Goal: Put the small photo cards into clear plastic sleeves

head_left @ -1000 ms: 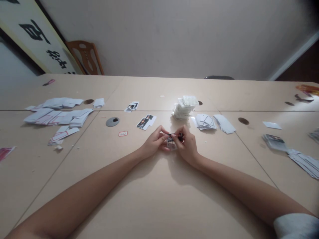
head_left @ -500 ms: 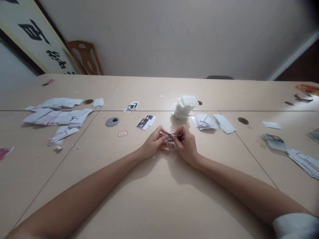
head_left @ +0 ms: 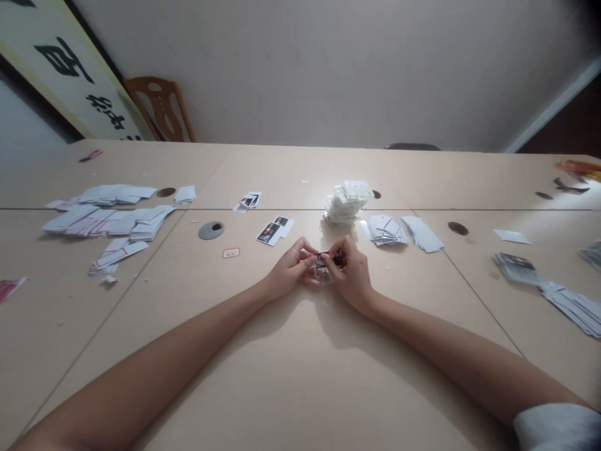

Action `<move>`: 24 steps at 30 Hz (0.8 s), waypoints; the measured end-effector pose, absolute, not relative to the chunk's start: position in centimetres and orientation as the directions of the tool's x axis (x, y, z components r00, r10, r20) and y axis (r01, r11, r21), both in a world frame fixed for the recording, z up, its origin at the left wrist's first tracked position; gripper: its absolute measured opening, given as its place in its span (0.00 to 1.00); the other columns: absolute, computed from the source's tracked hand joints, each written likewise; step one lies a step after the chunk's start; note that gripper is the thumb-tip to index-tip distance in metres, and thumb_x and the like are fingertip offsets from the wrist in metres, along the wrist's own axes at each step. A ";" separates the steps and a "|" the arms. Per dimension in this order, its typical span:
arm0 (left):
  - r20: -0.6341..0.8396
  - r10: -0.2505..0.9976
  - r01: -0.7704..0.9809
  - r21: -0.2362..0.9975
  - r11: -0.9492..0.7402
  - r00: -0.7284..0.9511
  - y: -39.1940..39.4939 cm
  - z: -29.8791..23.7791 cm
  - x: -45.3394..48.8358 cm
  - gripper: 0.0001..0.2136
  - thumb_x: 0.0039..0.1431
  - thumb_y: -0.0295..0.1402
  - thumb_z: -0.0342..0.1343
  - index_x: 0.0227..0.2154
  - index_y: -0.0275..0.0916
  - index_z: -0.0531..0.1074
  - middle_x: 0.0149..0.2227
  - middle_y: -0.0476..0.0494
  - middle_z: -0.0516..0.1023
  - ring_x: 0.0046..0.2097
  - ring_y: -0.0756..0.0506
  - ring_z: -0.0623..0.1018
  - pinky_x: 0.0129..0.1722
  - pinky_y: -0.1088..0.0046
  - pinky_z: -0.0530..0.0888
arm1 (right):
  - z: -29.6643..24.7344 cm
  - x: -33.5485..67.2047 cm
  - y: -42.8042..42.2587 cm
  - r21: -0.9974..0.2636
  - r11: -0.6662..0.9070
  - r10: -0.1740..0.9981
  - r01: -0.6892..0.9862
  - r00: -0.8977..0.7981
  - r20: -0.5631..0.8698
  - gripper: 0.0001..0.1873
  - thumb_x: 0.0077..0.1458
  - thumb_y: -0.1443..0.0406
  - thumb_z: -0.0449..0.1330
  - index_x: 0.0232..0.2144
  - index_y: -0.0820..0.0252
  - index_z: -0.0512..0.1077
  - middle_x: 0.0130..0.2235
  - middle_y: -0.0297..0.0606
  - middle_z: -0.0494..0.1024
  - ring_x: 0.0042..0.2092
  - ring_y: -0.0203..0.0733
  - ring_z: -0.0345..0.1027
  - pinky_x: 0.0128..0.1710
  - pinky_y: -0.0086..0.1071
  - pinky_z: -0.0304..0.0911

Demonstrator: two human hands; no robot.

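Observation:
My left hand and my right hand meet at the middle of the light wooden table. Both pinch one small dark photo card between their fingertips, and a clear sleeve seems to sit around its lower part. Just beyond the hands lie two small photo cards face up. A tall stack of clear sleeves stands behind my right hand, with a fanned pile of cards next to it.
Spread white cards cover the left side, and more photo cards lie further back. A grey round cap and a small red-edged sticker lie left of the hands. Card piles line the right edge. A wooden chair stands by the wall.
Almost nothing has moved. My fingertips have shifted slightly on the small card, which now tilts a little flatter between the two hands.

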State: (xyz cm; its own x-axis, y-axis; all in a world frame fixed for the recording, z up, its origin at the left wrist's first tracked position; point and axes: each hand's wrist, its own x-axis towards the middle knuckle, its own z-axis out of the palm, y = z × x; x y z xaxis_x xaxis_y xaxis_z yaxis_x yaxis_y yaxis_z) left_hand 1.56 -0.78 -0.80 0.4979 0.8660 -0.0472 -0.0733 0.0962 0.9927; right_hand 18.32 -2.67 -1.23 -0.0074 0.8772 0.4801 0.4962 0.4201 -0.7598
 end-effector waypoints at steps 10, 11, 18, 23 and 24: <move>-0.026 0.863 -0.043 0.998 0.055 0.504 -0.7 -1.0 1.5 0.17 0.57 0.45 0.57 0.37 0.38 0.59 0.34 0.45 0.76 0.34 0.45 0.81 0.29 0.69 0.80 | -1.3 18.3 -2.6 -0.766 0.428 0.870 0.479 0.012 0.493 0.07 0.53 0.67 0.58 0.29 0.56 0.60 0.25 0.29 0.67 0.25 0.34 0.62 0.26 0.28 0.58; -0.026 0.864 -0.043 0.998 0.055 0.503 -0.7 -1.0 1.5 0.17 0.57 0.45 0.57 0.37 0.38 0.60 0.35 0.45 0.76 0.35 0.45 0.81 0.30 0.69 0.80 | -1.3 18.3 -2.6 -0.766 0.427 0.870 0.481 0.013 0.493 0.07 0.53 0.67 0.58 0.29 0.56 0.60 0.25 0.29 0.67 0.25 0.34 0.62 0.26 0.28 0.58; -0.028 0.866 -0.033 0.998 0.052 0.499 -0.7 -1.0 1.6 0.17 0.57 0.45 0.57 0.37 0.39 0.59 0.36 0.44 0.76 0.37 0.42 0.81 0.25 0.70 0.80 | -1.2 18.3 -2.8 -0.683 0.369 0.862 0.630 0.043 0.505 0.08 0.53 0.63 0.59 0.29 0.56 0.61 0.24 0.28 0.68 0.24 0.34 0.61 0.26 0.29 0.53; -0.028 0.869 -0.035 0.998 0.052 0.494 -0.6 -1.1 1.5 0.17 0.57 0.45 0.57 0.37 0.39 0.60 0.36 0.43 0.76 0.37 0.42 0.81 0.25 0.70 0.79 | -1.1 18.4 -2.8 -0.595 0.391 0.819 0.702 0.030 0.573 0.09 0.53 0.63 0.60 0.28 0.56 0.62 0.25 0.30 0.69 0.25 0.35 0.60 0.27 0.29 0.52; -0.028 0.869 -0.035 0.998 0.052 0.494 -0.6 -1.1 1.5 0.17 0.57 0.45 0.57 0.37 0.39 0.60 0.36 0.44 0.76 0.37 0.42 0.81 0.25 0.70 0.79 | -1.1 18.4 -2.8 -0.580 0.401 0.811 0.709 0.020 0.585 0.09 0.53 0.63 0.61 0.28 0.56 0.62 0.25 0.30 0.69 0.25 0.35 0.60 0.27 0.30 0.52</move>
State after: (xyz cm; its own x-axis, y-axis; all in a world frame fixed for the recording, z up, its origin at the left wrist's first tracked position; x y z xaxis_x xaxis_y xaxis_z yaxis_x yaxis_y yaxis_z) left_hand 1.54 -0.64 -1.08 0.4937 0.8692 -0.0278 -0.0350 0.0518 0.9980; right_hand 18.42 -2.79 -1.13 0.0201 0.8110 0.5846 0.7090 0.4007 -0.5803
